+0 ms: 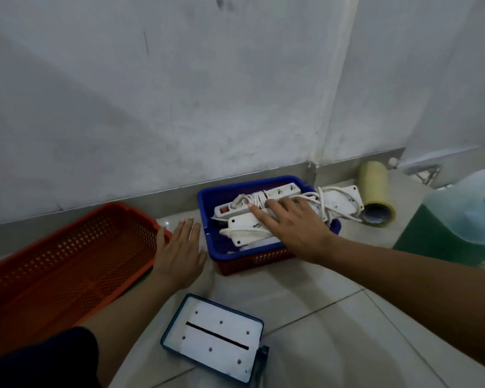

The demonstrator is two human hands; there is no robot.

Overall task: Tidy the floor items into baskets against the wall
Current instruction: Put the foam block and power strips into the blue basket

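Observation:
A blue basket (207, 231) nested on a red one sits against the wall, filled with white power strips (244, 222) and tangled white cord. My right hand (291, 228) lies flat on top of the strips, fingers spread, gripping nothing. One strip end (345, 197) sticks out over the basket's right side. A large empty orange basket (67, 264) lies tilted at the left. My left hand (179, 253) hovers flat and open between the two baskets, touching the orange basket's corner. A flat white panel with a dark blue frame (216, 337) lies on the floor tiles near me.
A roll of yellowish tape (375, 191) lies on its side by the wall, right of the blue basket. A green container with a translucent top (459, 222) stands at the right. The grey wall and metal skirting run behind everything.

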